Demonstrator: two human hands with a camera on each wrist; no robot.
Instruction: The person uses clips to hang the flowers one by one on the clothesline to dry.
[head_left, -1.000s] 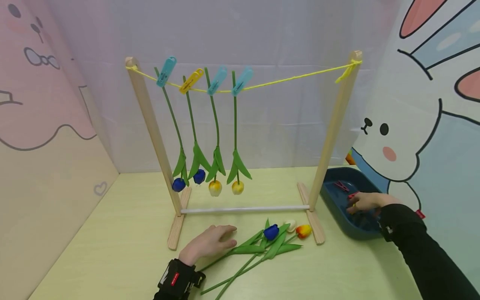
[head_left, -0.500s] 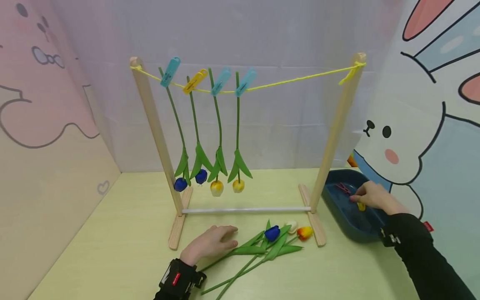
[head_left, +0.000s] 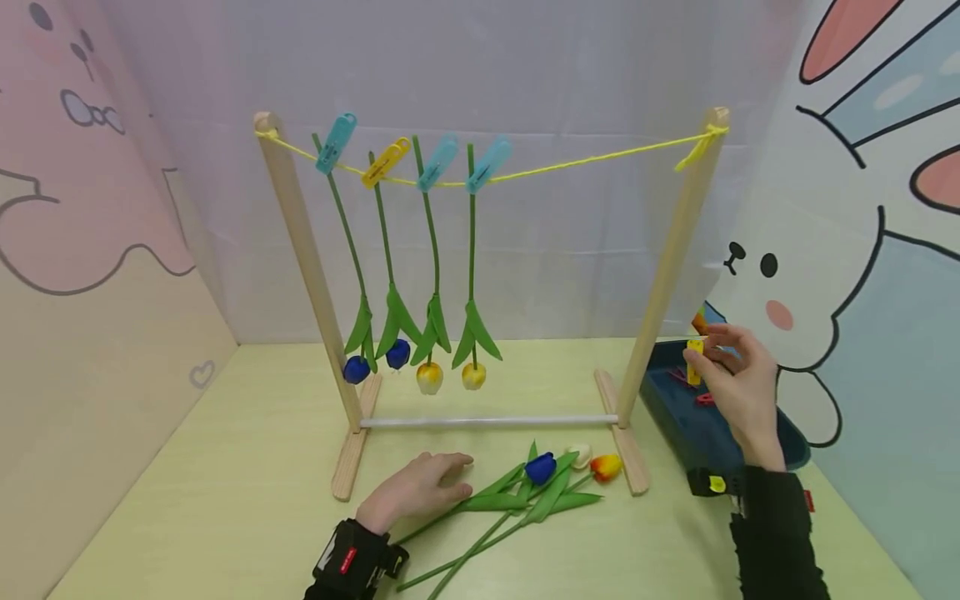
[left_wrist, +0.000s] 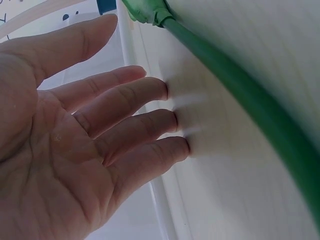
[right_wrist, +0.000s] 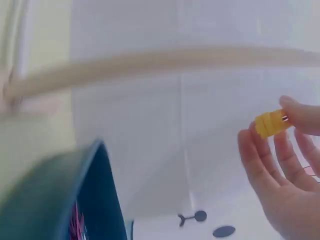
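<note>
My right hand pinches a yellow clothespin between thumb and fingers, above the dark blue bin; the right wrist view shows the same clothespin. With fingers relaxed, my left hand rests on the table beside a green stem. Loose artificial tulips lie to its right: a blue one, a red-yellow one and a whitish one. Several tulips hang head down from a yellow string, held by blue clothespins and a yellow one.
Two wooden posts hold up the string, standing on wooden feet joined by a white rod. Red and pink clothespins lie in the bin. Cartoon-printed panels flank the table left and right.
My right hand has risen out of the bin, bringing a yellow clothespin up with it. My left hand and the tulips stay put.
</note>
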